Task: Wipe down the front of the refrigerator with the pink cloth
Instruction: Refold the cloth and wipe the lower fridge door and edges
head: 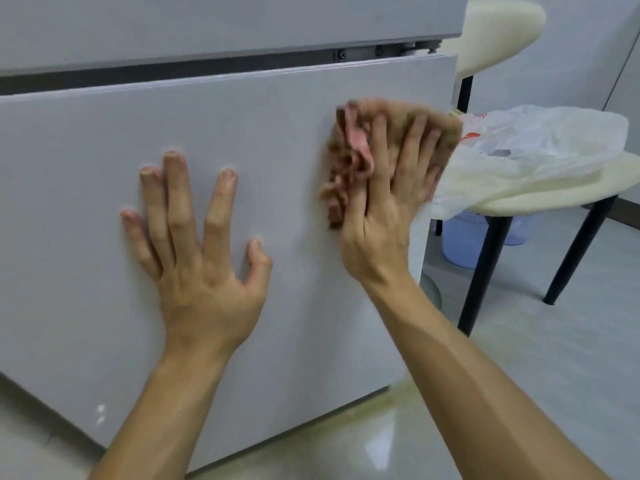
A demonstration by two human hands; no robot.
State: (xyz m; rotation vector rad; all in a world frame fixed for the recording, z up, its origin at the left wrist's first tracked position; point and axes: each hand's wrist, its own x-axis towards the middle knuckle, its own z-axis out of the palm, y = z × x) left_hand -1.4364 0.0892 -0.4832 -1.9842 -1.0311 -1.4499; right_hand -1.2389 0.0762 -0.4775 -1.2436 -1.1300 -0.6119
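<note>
Head view: the cloth (349,161), pink with a duller brownish face, is bunched against the fridge (86,237) at about 2 o'clock in the frame, near the right edge of the lower door (294,323). The right hand (384,202) presses it there with straight, spread fingers, flat and open over the cloth, not curled round it; the thumb is hidden, so I cannot tell whether it hooks a fold. Cloth and fingertips are blurred. At 9 o'clock from the cloth the left hand (197,244) lies flat on the door, fingers splayed, holding nothing. At 12 o'clock a dark gap (138,74) parts this door from the upper door (173,22). At 3 o'clock, just past the door's edge, a white bag (540,140) sits on a cream chair (519,195), with a pale blue basket (464,240) under it. The likely trouble: with only a flat palm on it, the cloth could slide out and drop if pressure eases. It is crumpled, so only part of it may meet the panel, leaving streaks. A stroke toward 3 o'clock could run off the edge and knock the bag. The bare left palm may leave prints on the panel, so that patch will want a pass too.
</note>
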